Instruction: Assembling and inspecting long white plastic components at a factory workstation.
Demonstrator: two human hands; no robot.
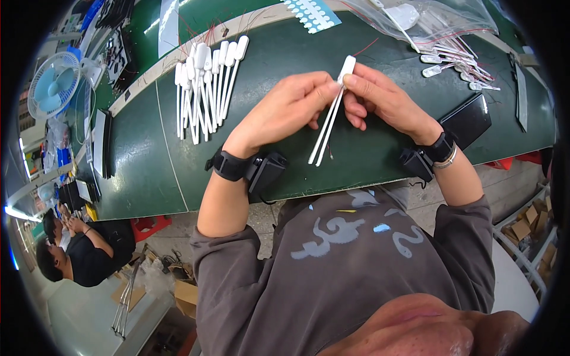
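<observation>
Over the green worktop, both my hands pinch a slim white plastic piece (pixel 347 68) with a rounded, wider head and two long thin legs pointing down toward me. My left hand (pixel 297 107) is closed, its thumb and forefinger gripping just below the head from the left. From the right, my right hand (pixel 386 98) presses thumb and fingers against the head's lower edge. A thin red wire (pixel 368 47) runs up behind the head. To the left of my hands lies a bunch of similar white pieces (pixel 205 83), heads away from me, with fine red wires.
At the far right, more white pieces (pixel 454 59) lie half under a clear plastic bag (pixel 439 18). A black phone-like slab (pixel 466 121) rests beside my right wrist. A light-blue sheet with white tabs (pixel 313 15) lies at the back. A fan (pixel 53 85) and a seated person (pixel 89 252) are at left.
</observation>
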